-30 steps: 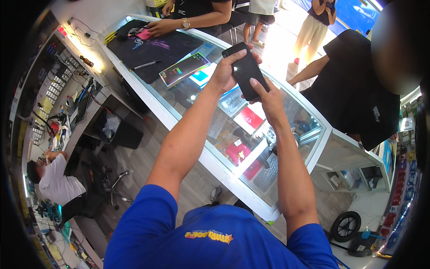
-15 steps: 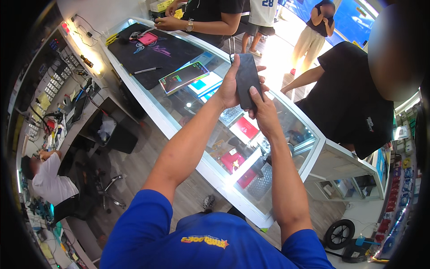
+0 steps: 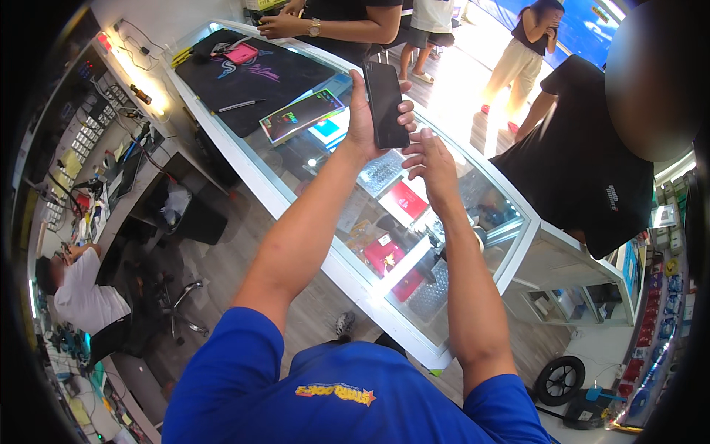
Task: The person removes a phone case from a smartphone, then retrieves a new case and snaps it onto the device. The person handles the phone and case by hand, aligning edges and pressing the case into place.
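Observation:
A black smartphone [image 3: 385, 103] with a dark screen rests in my left hand [image 3: 361, 124], whose thumb and fingers wrap round its sides. Just right of the phone's lower end is my right hand [image 3: 436, 166], fingers apart and loosely bent, holding nothing. Both hands are above a white-framed glass display counter [image 3: 325, 248]. Below and left of the phone, a flat box with a rainbow edge [image 3: 302, 117] lies on the glass beside a black mat [image 3: 255, 78]. A pen [image 3: 241, 105] and a pink phone case [image 3: 241, 53] lie on that mat.
Red packets [image 3: 405, 201] sit inside the counter. A person in black [image 3: 577, 163] stands at its right, and another with a wristwatch [image 3: 351, 29] at its far side. Behind me on the left are a workbench [image 3: 122, 200], a black bin [image 3: 196, 218] and a seated person in white [image 3: 89, 292].
My right hand has let go of the phone and moved slightly down, its fingers opening. My left hand has carried the phone a little to the left.

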Action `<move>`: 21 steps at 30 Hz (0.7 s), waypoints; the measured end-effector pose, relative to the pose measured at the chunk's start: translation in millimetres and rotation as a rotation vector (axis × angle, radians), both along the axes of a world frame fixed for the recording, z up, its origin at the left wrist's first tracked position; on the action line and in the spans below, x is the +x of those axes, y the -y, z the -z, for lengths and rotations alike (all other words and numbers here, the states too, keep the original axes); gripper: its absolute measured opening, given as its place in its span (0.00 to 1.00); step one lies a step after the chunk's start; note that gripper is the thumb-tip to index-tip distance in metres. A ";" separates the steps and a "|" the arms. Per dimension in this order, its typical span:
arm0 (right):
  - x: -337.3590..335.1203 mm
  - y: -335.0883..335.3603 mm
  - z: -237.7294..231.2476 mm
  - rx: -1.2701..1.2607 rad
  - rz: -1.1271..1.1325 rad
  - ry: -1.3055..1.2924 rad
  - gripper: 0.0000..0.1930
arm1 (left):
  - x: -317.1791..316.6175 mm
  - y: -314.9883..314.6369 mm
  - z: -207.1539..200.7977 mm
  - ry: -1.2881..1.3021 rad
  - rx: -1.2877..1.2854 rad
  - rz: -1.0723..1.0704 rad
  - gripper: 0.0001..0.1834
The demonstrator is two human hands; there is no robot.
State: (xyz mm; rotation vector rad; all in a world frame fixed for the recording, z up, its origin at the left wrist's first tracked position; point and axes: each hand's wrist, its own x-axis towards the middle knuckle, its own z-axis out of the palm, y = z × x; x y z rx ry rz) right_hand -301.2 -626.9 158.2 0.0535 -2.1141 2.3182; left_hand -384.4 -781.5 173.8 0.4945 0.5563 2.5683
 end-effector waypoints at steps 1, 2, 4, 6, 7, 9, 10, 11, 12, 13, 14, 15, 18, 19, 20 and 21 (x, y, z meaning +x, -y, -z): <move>0.0 0.0 0.0 -0.006 0.027 -0.013 0.36 | -7.2 4.4 6.3 -0.010 0.025 0.001 0.54; -1.5 -1.7 1.5 -0.022 0.019 -0.003 0.35 | -13.3 10.3 13.8 -0.066 0.073 0.041 0.49; -2.7 -4.6 3.2 -0.087 0.025 -0.009 0.34 | -21.3 9.8 16.2 -0.046 -0.200 -0.171 0.39; -6.0 -6.5 3.3 -0.178 -0.003 -0.022 0.32 | -19.5 2.8 10.4 0.019 -0.278 -0.268 0.24; -5.0 -6.4 2.9 -0.165 -0.009 -0.034 0.32 | -19.7 3.7 12.3 -0.036 -0.318 -0.227 0.23; -5.0 -3.3 0.9 -0.142 -0.019 -0.056 0.32 | -18.4 4.6 17.2 -0.067 -0.412 -0.202 0.19; -7.6 -7.9 3.1 -0.197 -0.063 -0.061 0.28 | -16.9 3.9 17.1 -0.080 -0.462 -0.234 0.18; -9.1 -11.7 5.3 -0.204 -0.040 -0.065 0.27 | -17.0 3.8 15.9 -0.092 -0.513 -0.266 0.16; -10.1 -13.3 8.6 -0.211 -0.017 -0.070 0.25 | -15.7 2.4 15.7 -0.105 -0.564 -0.298 0.15; -11.3 -13.3 8.6 -0.222 0.004 -0.078 0.24 | -13.3 1.8 13.7 -0.106 -0.586 -0.306 0.14; -12.4 -15.7 9.4 -0.209 0.001 -0.074 0.23 | -11.0 0.9 11.6 -0.106 -0.608 -0.313 0.14; -13.3 -18.5 10.9 -0.196 -0.001 -0.069 0.22 | -8.9 -1.5 9.3 -0.107 -0.630 -0.320 0.14; -18.8 -23.8 21.4 -0.143 -0.021 -0.080 0.20 | -8.3 -2.3 7.3 -0.144 -0.628 -0.280 0.15; -18.3 -23.8 20.6 -0.120 -0.032 -0.087 0.20 | -10.2 -0.9 7.8 -0.153 -0.629 -0.270 0.14; -17.4 -23.3 20.2 -0.135 -0.043 -0.077 0.20 | -11.3 -0.2 9.1 -0.166 -0.623 -0.296 0.14; -16.7 -21.9 20.1 -0.150 -0.054 -0.067 0.19 | -12.1 0.2 10.5 -0.179 -0.616 -0.323 0.13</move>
